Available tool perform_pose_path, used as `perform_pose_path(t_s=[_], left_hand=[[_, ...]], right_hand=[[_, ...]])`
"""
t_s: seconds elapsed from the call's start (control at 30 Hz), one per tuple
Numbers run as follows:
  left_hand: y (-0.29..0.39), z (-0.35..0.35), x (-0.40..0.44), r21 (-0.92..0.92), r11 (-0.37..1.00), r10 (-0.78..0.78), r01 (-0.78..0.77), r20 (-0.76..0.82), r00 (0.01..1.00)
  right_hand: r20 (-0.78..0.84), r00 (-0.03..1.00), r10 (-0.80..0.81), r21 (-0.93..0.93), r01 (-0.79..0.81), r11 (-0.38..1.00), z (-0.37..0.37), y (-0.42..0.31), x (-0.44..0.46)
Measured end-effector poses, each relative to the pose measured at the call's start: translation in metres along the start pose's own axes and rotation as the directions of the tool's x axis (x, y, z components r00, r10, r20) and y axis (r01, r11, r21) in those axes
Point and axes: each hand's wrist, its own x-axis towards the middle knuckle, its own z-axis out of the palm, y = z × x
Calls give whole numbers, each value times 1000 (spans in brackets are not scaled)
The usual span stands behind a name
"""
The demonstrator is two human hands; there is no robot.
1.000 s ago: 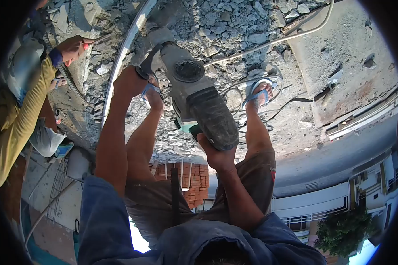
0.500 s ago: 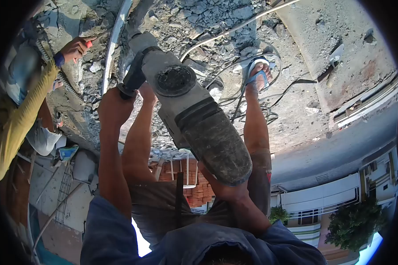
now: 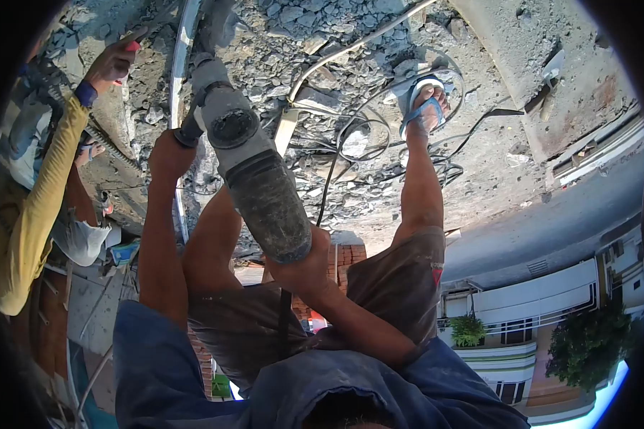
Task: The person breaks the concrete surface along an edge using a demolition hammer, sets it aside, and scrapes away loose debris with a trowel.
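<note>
A dusty grey and black demolition hammer [image 3: 261, 193] slants across the middle of the view, its nose toward the broken ground at the upper left. My left hand [image 3: 172, 156] is closed around the side handle near the nose. At the rear end, my right hand [image 3: 304, 264] wraps the back grip, partly hidden behind the motor housing. Dust and shadow blur the bit's tip, so I cannot tell whether it touches the rubble [image 3: 300, 28]. A pale metal strip [image 3: 177, 86] runs just beyond my left hand.
At left, a co-worker's hand [image 3: 111, 66] below a yellow sleeve [image 3: 54, 161] holds something with a red part. Cables [image 3: 329, 179] loop around my sandalled foot [image 3: 428, 107]. A pale wooden-looking piece [image 3: 286, 132] lies beside the hammer. Stacked bricks [image 3: 350, 256] stand behind my legs.
The demolition hammer has shifted left with both hands still on it, its rear end most of all. The co-worker's hand has moved up and left. More of the pale piece and cables shows.
</note>
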Motion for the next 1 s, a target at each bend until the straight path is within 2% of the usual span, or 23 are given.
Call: perform_pose_path(t_s=[0.03,0.07,0.13,0.17,0.27,0.3,0.33,0.37,0.43,0.47,0.5,0.6,0.7,0.73,0.8,0.87,0.93,1.0], left_hand=[[1,-3,-1,18,1000,26,-26,21,999],[4,-6,4,31,998,50,-51,28,998],[0,-2,14,36,999,12,-14,53,999],[-1,5,19,41,999,21,-23,62,998],[11,5,21,63,997,33,-37,58,998],[13,5,17,31,999,15,-16,18,1000],[15,5,14,2,1000,-2,2,-22,1000],[17,4,7,-41,998,51,-50,18,999],[26,12,-15,-58,998,30,-29,16,999],[32,15,-25,-83,997,8,-7,10,1000],[34,23,-42,-150,988,46,-48,-20,999],[59,10,-85,-197,980,-8,2,-29,1000],[85,-21,-93,-114,993,31,-44,-119,992],[87,-28,-92,-85,993,65,-79,-150,987],[88,-37,-82,-95,988,103,-122,-183,978],[95,-47,-64,-139,977,143,-161,-132,981],[88,-43,-39,-97,978,173,-187,-136,975],[85,-42,-18,-170,965,182,-201,-122,976]], right_hand=[[-9,995,-97,-48,97,994,2,10,-1],[-9,993,-114,-47,113,992,3,24,7],[33,998,-47,-7,48,999,2,43,13],[38,999,29,145,-34,989,-3,45,21],[81,997,16,185,-31,982,-20,33,43],[142,986,82,166,-106,980,-27,29,48],[146,986,82,176,-107,978,-32,29,51],[157,985,76,162,-102,982,-37,28,51],[125,991,39,100,-52,994,-59,22,50],[163,984,77,72,-89,993,-79,6,55],[160,985,63,49,-72,996,-97,-10,52],[191,981,26,0,-27,1000,-125,-26,26],[158,987,-22,81,9,997,-133,-38,-2],[149,980,-132,28,129,991,-134,-42,-6],[153,960,-234,-15,239,971,-132,-54,-9],[125,984,-126,57,119,991,-122,-67,-3],[88,992,-92,62,87,994,-111,-70,7],[50,997,-55,64,52,997,-99,-70,22]])
